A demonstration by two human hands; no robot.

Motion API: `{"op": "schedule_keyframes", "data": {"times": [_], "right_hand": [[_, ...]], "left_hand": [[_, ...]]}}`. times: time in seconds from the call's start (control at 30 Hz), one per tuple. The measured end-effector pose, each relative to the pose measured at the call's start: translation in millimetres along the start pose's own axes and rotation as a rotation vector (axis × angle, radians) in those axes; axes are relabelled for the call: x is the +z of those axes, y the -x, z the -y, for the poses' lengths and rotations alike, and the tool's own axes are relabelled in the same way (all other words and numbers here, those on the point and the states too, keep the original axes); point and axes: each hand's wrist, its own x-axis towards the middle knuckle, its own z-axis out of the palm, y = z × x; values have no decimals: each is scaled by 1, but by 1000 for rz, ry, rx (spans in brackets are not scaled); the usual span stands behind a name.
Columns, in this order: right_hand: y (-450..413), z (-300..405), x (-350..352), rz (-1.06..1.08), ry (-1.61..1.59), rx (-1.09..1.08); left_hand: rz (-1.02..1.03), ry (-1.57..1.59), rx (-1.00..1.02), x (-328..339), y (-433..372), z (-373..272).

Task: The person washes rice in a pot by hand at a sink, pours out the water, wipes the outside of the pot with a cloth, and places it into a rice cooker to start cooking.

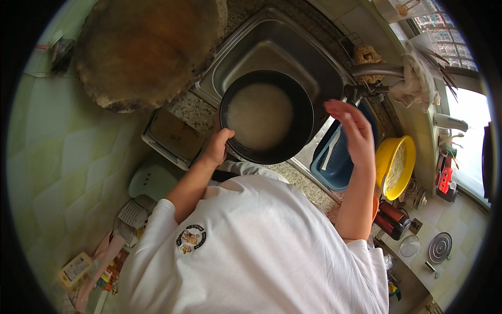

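My left hand grips the near left rim of a round dark pot, its thumb over the edge. Cloudy whitish liquid fills the pot's lower part; what lies beneath it cannot be made out. The pot is over the near edge of a stainless steel sink basin. My right hand is raised to the right of the pot, apart from it, slightly blurred, with nothing in it. It is close to the tap and above a blue plastic basket.
A large round wooden board stands at upper left. A yellow plastic basin is right of the blue basket, near a red-brown electric kettle. A cloth hangs by the tap's spout. A grey tray lies left of the pot.
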Motion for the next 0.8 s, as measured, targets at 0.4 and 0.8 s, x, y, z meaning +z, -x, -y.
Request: {"op": "schedule_keyframes", "data": {"times": [0.4,0.8], "right_hand": [[11,-111,15,-36,1124,-121],[42,-133,13,-155,-573,250]], "left_hand": [[99,-158,103,18,6,-34],[212,-162,-79,34,5,-18]]}}
